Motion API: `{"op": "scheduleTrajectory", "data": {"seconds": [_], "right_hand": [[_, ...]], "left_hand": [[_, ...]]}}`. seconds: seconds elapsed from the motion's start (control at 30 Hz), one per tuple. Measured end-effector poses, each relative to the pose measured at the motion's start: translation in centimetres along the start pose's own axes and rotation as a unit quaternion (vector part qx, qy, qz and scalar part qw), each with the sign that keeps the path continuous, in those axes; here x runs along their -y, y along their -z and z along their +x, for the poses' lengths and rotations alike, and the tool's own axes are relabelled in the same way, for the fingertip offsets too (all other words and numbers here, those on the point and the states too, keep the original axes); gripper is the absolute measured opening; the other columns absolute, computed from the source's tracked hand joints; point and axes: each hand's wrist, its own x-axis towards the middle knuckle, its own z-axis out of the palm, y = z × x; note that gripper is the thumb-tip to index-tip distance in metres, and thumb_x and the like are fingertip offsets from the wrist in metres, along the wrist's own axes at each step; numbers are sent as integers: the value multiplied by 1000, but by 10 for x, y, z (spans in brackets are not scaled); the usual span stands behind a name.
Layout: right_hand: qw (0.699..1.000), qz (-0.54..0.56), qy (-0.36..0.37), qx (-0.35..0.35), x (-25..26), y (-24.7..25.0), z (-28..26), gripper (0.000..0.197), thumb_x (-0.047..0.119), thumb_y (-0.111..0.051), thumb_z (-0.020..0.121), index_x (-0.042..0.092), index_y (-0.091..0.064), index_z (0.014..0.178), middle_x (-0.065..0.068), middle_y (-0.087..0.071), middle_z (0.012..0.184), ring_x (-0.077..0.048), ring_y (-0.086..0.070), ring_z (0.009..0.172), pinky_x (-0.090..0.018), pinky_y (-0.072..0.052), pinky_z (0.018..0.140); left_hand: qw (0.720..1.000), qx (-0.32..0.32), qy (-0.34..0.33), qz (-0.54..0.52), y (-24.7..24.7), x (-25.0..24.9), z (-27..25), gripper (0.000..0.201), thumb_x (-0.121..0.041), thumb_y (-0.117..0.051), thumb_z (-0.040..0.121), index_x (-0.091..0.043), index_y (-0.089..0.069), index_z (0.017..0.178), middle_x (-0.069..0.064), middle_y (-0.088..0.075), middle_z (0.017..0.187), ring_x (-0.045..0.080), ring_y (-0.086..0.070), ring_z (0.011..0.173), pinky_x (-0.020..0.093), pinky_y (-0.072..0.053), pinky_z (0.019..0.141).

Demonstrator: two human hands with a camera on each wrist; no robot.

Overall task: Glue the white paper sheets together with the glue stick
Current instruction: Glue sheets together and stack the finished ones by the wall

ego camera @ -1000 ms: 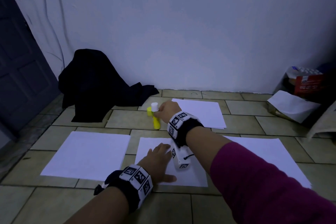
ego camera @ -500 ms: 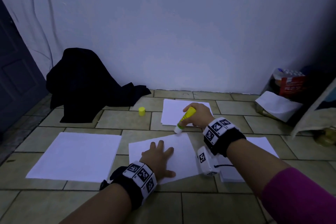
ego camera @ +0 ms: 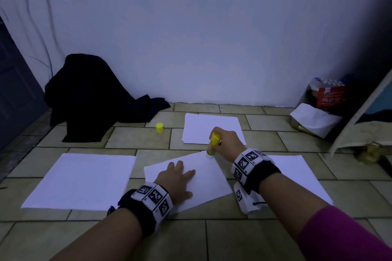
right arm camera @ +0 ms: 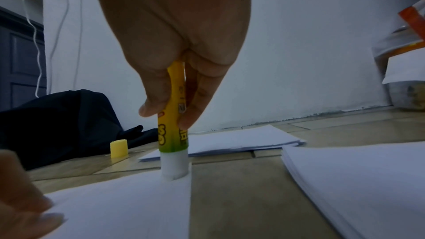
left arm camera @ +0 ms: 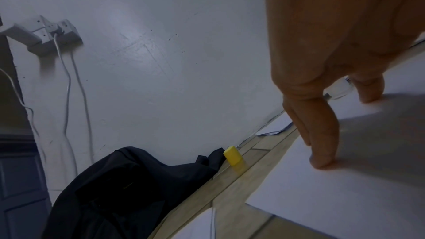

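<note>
A white paper sheet [ego camera: 203, 178] [right arm camera: 128, 204] [left arm camera: 345, 188] lies skewed on the tiled floor in front of me. My left hand [ego camera: 176, 178] [left arm camera: 326, 119] presses flat on it with straight, spread fingers. My right hand [ego camera: 224, 140] [right arm camera: 174, 83] grips the yellow glue stick [ego camera: 213, 143] [right arm camera: 173, 130] upright. The stick's white tip touches the sheet's far right corner. The stick's yellow cap [ego camera: 159, 127] [right arm camera: 118, 148] [left arm camera: 232, 155] stands alone on the floor farther back. More white sheets lie at the left [ego camera: 82, 180], far centre [ego camera: 210, 127] and right [ego camera: 297, 174].
A black cloth heap [ego camera: 89, 95] lies against the wall at the back left, beside a dark door [ego camera: 14, 91]. Bags and a red package [ego camera: 331, 97] crowd the right corner. Cables hang from a wall socket [left arm camera: 55, 34].
My right hand has carried the uncapped glue stick from beside the cap at the back down to the sheet's far right corner and stood it upright. The sheet under my left hand has turned askew.
</note>
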Motion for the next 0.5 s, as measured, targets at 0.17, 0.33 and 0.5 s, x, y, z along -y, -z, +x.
{"op": "scheduleTrajectory", "data": {"seconds": [0.17,0.33,0.5], "right_hand": [[997,-51,27,46,-2,6,-20,27,13,-72,79,12,-58,103,-12,-64,101,-24,-58,89,-26,-43,68],[994,-71,37,71,-10,14,-48,25,15,-75,77,18,-56,94,-7,-63,96,-21,-57,86,-28,-47,71],[991,-81,35,97,-18,23,-69,28,16,-76,77,22,-52,91,-1,-58,91,-17,-54,84,-20,-41,62]], "left_hand": [[1000,7,-8,15,6,1,-1,70,-50,-48,94,-32,-14,153,10,-15,152,29,-19,139,42,-35,106],[999,14,-25,41,12,8,0,59,-35,-41,101,-33,-14,153,10,-18,151,29,-22,137,41,-37,104],[994,28,-52,90,18,14,-1,67,-16,-43,98,-35,-11,153,12,-20,148,30,-26,134,38,-40,99]]}}
